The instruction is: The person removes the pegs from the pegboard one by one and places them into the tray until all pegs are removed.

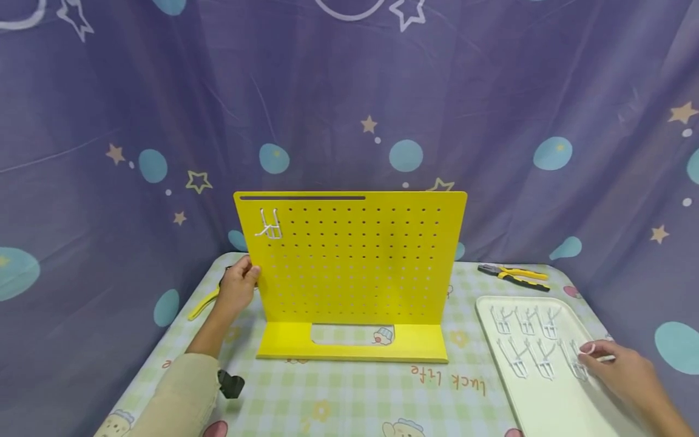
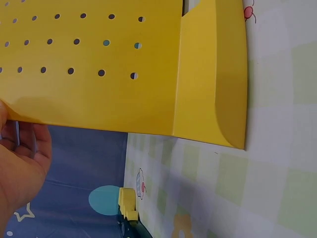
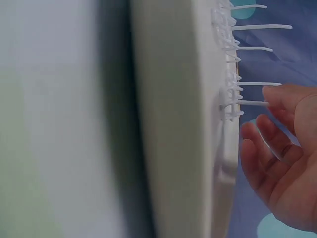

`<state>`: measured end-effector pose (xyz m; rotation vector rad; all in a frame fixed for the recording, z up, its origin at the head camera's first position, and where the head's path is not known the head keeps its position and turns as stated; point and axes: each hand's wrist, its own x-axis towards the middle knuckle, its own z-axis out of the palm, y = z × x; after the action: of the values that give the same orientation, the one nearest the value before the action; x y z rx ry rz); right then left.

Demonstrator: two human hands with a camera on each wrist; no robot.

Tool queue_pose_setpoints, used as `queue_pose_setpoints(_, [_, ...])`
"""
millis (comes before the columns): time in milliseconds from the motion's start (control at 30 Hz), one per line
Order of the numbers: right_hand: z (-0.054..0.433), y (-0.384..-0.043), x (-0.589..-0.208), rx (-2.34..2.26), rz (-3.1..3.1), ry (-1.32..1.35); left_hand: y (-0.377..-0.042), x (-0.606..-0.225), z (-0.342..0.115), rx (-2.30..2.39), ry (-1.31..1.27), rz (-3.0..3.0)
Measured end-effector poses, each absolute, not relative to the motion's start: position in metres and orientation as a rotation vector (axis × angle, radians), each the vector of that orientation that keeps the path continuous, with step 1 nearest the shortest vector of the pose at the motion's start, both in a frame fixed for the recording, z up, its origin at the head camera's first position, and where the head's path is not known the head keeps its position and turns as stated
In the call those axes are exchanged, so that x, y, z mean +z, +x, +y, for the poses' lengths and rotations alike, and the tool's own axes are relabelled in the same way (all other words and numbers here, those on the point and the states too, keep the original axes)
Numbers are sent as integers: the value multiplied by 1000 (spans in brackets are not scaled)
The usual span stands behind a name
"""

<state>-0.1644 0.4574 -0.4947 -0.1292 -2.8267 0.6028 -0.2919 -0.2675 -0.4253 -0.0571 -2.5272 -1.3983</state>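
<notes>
A yellow pegboard stand (image 1: 349,285) stands upright on the table, with one white wire hook (image 1: 270,226) hung at its upper left. My left hand (image 1: 239,285) grips the board's left edge, thumb on the front; in the left wrist view its fingers (image 2: 42,144) curl behind the edge. On the right, a cream tray (image 1: 546,403) carries two rows of white wire hooks (image 1: 548,321). Over the tray's right side, my right hand (image 1: 619,367) pinches a white wire piece, apparently a hook, close to the nearest hook of the front row. The fingers partly hide it.
Pliers with yellow-black handles (image 1: 513,277) lie behind the tray. A yellow-handled tool (image 1: 204,304) lies behind my left forearm, partly hidden. The checked tablecloth (image 1: 349,394) covers the table, and a purple patterned curtain (image 1: 349,91) hangs around it.
</notes>
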Motion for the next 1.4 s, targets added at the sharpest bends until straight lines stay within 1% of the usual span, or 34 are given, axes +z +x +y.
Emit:
queue_pose_setpoints(200, [455, -161, -489, 658, -2706, -128, -292, -427, -268, -1395, -47, -2534])
queue_pose_setpoints(433, [448, -164, -468, 611, -2636, -179, -294, -426, -266, -1416, -67, -2525])
queue_pose_setpoints(733, [420, -166, -443, 653, -2538, -147, -293, -425, -266, -1385, -51, -2534])
queue_pose_setpoints(1133, [369, -179, -432, 706, -2423, 84, -292, -427, -267, -1373, -35, -2519])
queue_pose_setpoints(1400, [331, -188, -426, 839, -2317, 246, -293, -427, -267, -1376, -48, -2527])
